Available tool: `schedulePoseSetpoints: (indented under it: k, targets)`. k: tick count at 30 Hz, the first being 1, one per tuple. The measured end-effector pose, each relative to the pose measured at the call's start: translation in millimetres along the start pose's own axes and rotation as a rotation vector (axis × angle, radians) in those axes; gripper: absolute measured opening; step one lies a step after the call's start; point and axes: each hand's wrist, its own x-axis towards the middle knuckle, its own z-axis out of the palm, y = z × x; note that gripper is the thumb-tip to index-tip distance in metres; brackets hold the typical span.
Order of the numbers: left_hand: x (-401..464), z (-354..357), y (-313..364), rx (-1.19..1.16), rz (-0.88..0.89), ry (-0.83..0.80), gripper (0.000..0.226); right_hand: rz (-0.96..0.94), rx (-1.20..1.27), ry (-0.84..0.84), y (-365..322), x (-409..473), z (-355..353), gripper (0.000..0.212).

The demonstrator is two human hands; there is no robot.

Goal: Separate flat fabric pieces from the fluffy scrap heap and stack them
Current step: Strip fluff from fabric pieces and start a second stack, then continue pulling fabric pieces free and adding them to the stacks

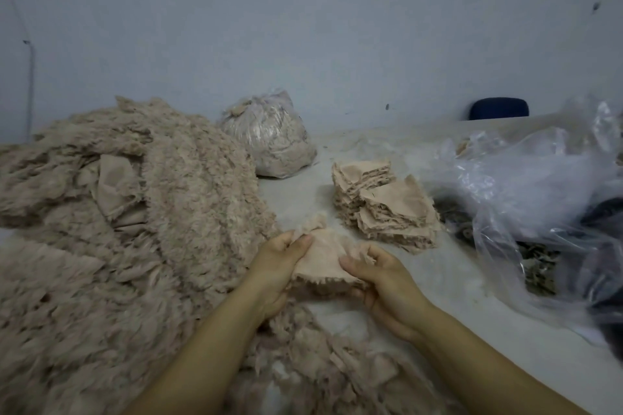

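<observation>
A big heap of beige fluffy scraps (128, 212) fills the left half of the table and runs down past my forearms. Both hands hold one flat beige fabric piece (325, 254) with frayed edges just above the table. My left hand (278, 266) pinches its left edge with thumb and fingers. Gripping the right edge is my right hand (377, 280), fingers curled under the piece. Two stacks of flat pieces stand behind my hands: a farther stack (362, 175) and a nearer, leaning stack (397, 216).
A filled clear plastic bag (269, 138) of scraps sits at the back near the wall. Crumpled clear plastic bags (526, 185) with dark contents crowd the right side. A dark blue chair back (499, 108) shows beyond the table's far edge.
</observation>
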Motion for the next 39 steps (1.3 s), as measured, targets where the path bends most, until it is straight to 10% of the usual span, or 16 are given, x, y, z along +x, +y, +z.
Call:
schedulePoseSetpoints:
  k: [12, 23, 34, 39]
  targets:
    - [19.8, -29.2, 10.1, 0.131, 0.064, 0.211, 0.024, -0.067, -0.445, 0.461, -21.0, 5.8, -32.7, 0.045]
    - [24.7, -6.0, 17.9, 0.051, -0.083, 0.138, 0.033, -0.023, -1.286, 0.151, 20.7, 41.8, 8.3, 0.029]
    - [49.6, 10.6, 7.8, 0.065, -0.189, 0.086, 0.027, -0.396, -0.741, 0.555, -38.6, 48.4, -18.0, 0.012]
    - [51.2, 1.1, -21.3, 0.666, -0.229, 0.049, 0.025, -0.495, -0.957, 0.411, -45.6, 45.0, -12.5, 0.036]
